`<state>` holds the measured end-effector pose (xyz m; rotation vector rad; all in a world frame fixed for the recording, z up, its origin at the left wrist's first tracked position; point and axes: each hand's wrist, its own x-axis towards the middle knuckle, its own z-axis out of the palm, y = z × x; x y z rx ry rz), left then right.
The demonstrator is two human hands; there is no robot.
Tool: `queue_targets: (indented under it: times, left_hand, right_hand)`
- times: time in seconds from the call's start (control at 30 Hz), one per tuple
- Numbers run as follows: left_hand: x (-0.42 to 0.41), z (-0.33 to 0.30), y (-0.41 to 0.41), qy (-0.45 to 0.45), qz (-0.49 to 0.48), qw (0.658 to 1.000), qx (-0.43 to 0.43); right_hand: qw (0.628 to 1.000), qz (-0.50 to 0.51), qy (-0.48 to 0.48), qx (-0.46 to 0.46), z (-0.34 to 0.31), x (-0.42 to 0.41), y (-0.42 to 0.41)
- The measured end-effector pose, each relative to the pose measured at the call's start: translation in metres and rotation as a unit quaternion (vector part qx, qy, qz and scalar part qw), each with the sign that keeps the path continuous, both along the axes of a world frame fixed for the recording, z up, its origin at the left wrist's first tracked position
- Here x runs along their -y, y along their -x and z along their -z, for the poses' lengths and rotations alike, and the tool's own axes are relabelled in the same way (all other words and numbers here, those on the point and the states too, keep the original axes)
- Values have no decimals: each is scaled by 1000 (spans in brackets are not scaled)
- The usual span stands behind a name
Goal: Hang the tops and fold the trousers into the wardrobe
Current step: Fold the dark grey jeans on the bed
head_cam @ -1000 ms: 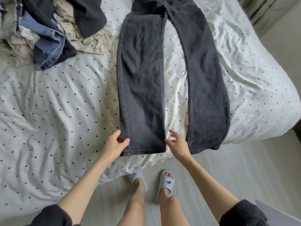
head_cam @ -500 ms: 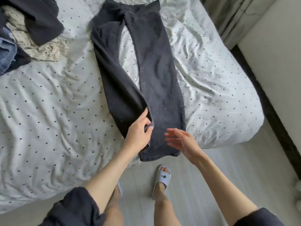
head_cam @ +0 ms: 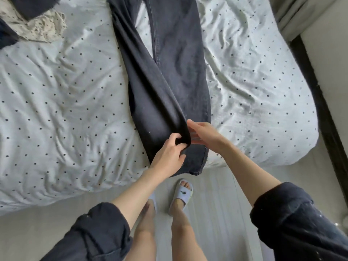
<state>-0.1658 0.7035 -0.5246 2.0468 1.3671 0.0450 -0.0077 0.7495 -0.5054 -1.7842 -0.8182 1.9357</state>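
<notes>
Head view: my left hand (head_cam: 168, 154) fingers (head_cam: 176, 137) pinch one leg hem of the black jeans (head_cam: 169, 72), lying at the bed's (head_cam: 66, 91) near edge; right hand (head_cam: 204, 133) open beside it. Heavy, limp denim, best gripped by hems. Other clothes (head_cam: 37, 25) piled at the far-left corner.

Your right fingers (head_cam: 195, 137) blur just beside the folded leg, so contact is unclear. Well beyond your fingers, the trousers (head_cam: 175, 53) run off the top edge, waistband unseen. The clothes pile (head_cam: 33, 27) is cropped too.
</notes>
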Motion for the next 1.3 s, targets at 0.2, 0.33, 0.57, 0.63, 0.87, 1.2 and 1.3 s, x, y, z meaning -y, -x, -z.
queue_targets:
  times: [0.2,0.33,0.57,0.63,0.87,1.2,1.3]
  left_hand:
    - [16,20,16,92,85,992,-1]
    - [-6,10,45,-67,-276,951,126]
    - [-78,14,60,182,-506,827,167]
    - [-81,13,63,200,-511,815,186]
    - [-63,-23,74,239,-513,767,303]
    - [-94,-149,44,138,-443,811,355]
    - [-89,-171,33,122,-411,828,360]
  right_hand:
    - [971,-133,-59,189,20,-14,10]
    - [974,-120,-50,187,28,-8,8]
    - [985,-101,-90,109,11,4,1]
    - [985,-97,-102,99,5,5,-3]
    - [986,-67,-120,93,-31,5,-5]
    - [978,-11,-177,107,-172,-18,-39]
    - [975,15,-184,126,-195,-2,-58]
